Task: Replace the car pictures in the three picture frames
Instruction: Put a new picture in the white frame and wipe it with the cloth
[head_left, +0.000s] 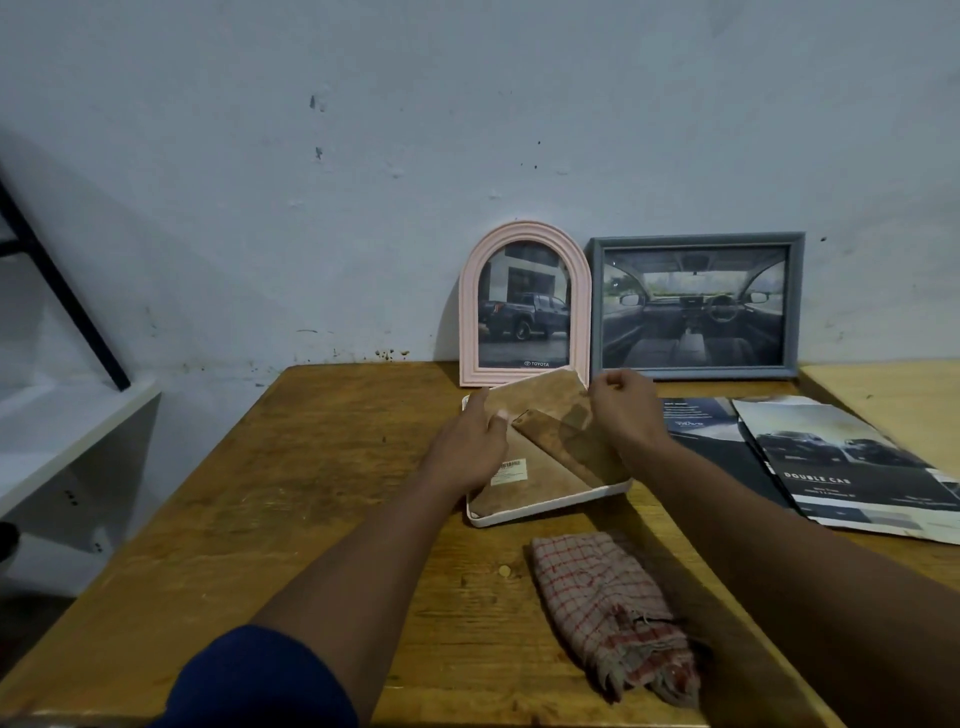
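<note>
A pink-rimmed picture frame (558, 506) lies face down on the wooden table, its brown backing board and fold-out stand showing. My left hand (475, 441) rests flat on the backing's left side. My right hand (626, 402) is closed at the frame's far right corner; whether it pinches a tab there is unclear. A pink arched frame (470, 312) with a dark pickup picture leans on the wall behind. Beside it a grey rectangular frame (797, 301) shows a car interior. Loose car pictures (852, 462) lie at the right.
A red-checked cloth (608, 608) lies near the table's front, below the flat frame. A white shelf (67, 431) and a black slanted bar (57, 291) stand at the left. A lighter table (893, 400) adjoins on the right.
</note>
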